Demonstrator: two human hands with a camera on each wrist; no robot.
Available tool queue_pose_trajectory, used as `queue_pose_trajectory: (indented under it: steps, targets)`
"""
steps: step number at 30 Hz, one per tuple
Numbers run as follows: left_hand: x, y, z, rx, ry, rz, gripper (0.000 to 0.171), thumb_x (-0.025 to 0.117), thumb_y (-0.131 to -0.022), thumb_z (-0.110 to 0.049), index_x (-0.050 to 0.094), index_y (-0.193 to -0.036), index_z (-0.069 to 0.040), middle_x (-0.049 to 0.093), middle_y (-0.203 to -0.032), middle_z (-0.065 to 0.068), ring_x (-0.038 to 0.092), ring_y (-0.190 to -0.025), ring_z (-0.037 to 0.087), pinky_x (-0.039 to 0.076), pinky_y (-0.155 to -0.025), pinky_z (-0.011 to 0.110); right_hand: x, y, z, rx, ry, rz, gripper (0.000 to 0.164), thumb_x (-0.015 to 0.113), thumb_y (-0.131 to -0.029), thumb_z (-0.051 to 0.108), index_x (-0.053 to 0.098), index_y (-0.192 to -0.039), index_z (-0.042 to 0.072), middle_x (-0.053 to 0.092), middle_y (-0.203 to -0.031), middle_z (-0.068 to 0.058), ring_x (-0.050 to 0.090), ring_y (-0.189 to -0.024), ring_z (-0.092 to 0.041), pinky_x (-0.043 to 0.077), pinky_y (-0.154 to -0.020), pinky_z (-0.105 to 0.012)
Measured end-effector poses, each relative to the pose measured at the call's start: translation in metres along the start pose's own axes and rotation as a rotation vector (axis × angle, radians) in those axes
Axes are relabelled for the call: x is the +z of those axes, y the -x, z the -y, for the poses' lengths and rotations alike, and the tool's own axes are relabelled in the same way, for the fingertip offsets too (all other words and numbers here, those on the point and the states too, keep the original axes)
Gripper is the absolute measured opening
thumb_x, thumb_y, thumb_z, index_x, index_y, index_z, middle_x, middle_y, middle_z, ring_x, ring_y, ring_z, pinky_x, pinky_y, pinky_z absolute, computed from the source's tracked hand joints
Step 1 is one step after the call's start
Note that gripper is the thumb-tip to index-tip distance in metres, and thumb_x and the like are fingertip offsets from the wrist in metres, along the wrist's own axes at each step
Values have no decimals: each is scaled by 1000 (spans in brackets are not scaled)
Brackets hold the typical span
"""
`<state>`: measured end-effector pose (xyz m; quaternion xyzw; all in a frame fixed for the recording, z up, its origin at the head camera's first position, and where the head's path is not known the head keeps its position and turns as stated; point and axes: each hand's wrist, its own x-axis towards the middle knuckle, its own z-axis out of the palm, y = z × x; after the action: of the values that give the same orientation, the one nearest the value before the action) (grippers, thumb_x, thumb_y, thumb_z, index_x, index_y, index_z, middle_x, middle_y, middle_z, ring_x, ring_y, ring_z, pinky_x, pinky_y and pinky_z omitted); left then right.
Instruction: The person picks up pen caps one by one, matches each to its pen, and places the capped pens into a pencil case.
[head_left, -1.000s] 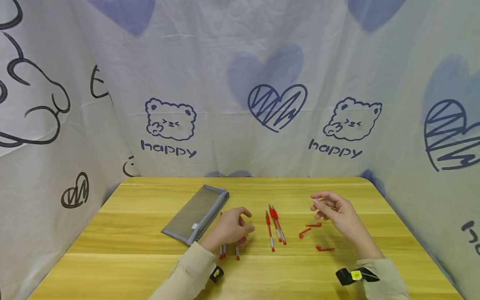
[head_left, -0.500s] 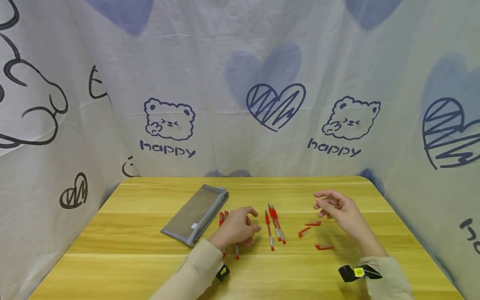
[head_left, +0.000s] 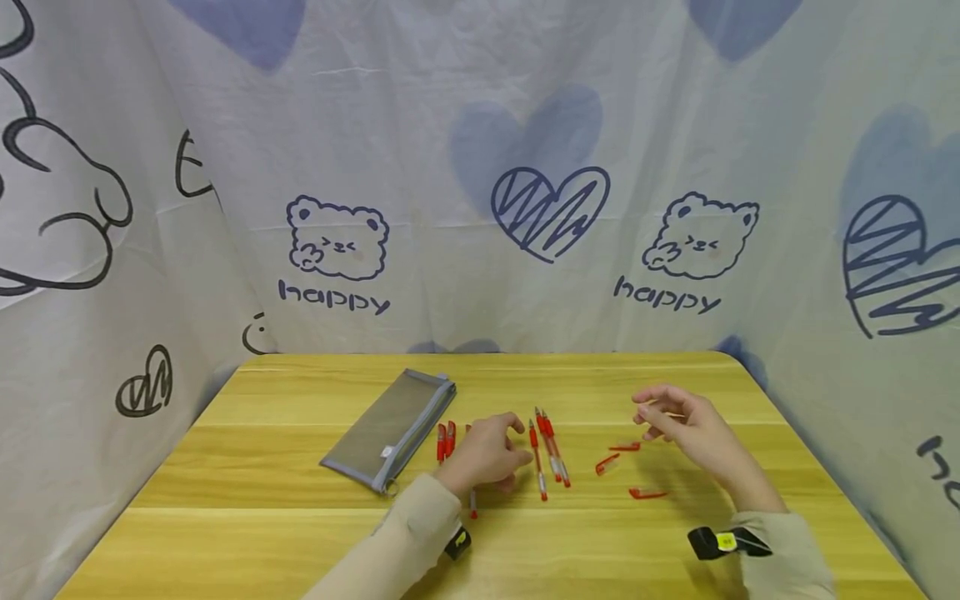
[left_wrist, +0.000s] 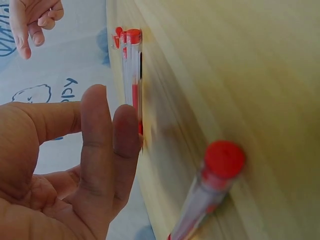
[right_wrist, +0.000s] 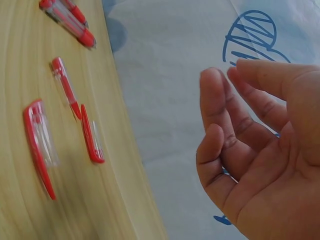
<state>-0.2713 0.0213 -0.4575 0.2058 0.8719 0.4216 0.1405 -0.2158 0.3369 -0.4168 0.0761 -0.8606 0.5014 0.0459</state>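
Observation:
My left hand (head_left: 486, 450) hovers over the table with loosely bent fingers and nothing in them. Just right of its fingertips lie three uncapped red pens (head_left: 542, 475), tips pointing away from me. Under and left of this hand are three more red pens, two with red caps (head_left: 446, 442) showing; the third pen (head_left: 473, 502) is mostly hidden. In the left wrist view a red pen end (left_wrist: 224, 160) is close below the hand. My right hand (head_left: 686, 425) hangs relaxed in the air, holding nothing, above and right of three loose red pen caps (head_left: 647, 493).
A grey mesh zip pouch (head_left: 388, 425) lies flat left of the pens, its zipper side toward them. The wooden table (head_left: 247, 533) ends at a patterned cloth backdrop (head_left: 435, 275) behind and on both sides.
My left hand has shifted right toward the uncapped pens, uncovering the two capped pens beside the pouch. My right hand has drifted slightly right, still holding nothing.

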Motion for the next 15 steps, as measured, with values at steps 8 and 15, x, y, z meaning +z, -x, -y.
queue_pose_trajectory:
  steps: [8,15]
  targets:
    - [7,-7,-7,-11,-13,-8,44,77,-99,-12,59,-137,1,71,-70,9,65,-48,17,51,-53,25,-9,2,-3,21,88,54,29,60,-111,19,64,-135,3,75,-115,-17,73,-85,-19,57,-70,-30]
    - [13,-12,-9,-30,-11,-2,42,77,-99,-12,59,-135,0,68,-62,6,63,-46,15,52,-50,25,-17,4,-5,29,95,104,30,61,-111,18,64,-135,1,75,-116,-19,74,-86,-21,59,-71,-30]
